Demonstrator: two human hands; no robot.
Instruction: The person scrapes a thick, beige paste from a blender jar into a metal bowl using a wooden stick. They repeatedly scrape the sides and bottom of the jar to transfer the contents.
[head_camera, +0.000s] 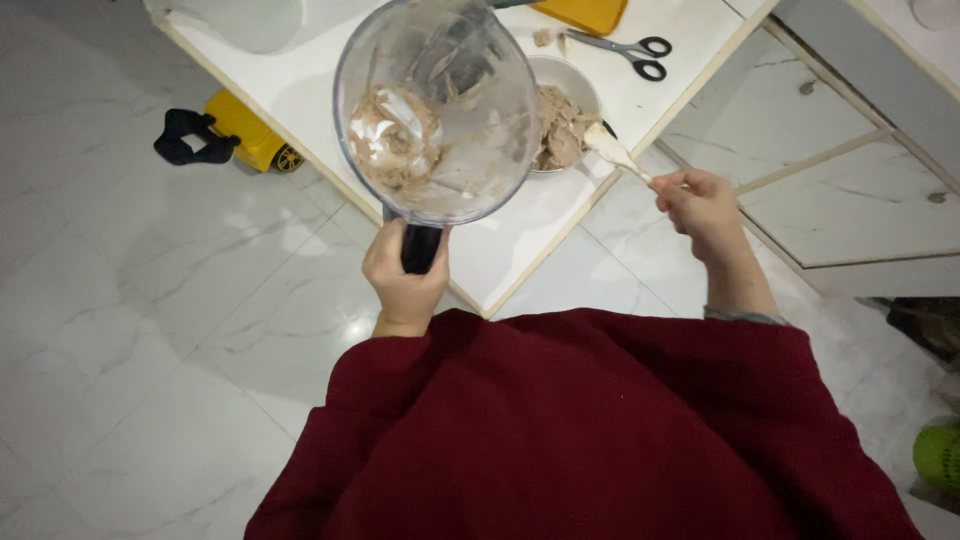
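White marble floor tiles fill most of what I see, with a white counter (300, 90) jutting in from the top. My left hand (405, 280) is wrapped in a fist around the dark handle of a clear blender jug (437, 105), which I hold up over the counter edge, mouth toward the camera; beige paste clings to its inner wall. My right hand (703, 200) pinches the end of a pale spatula (615, 152) between thumb and curled fingers, its blade reaching into a white bowl (575, 80) that sits on the counter just beside the jug and holds more of the same beige mix. Black-handled scissors (620, 45) lie behind the bowl, near a yellow board (585, 12). On the floor to the left sits a yellow toy vehicle (250, 132). A dark red garment covers my front
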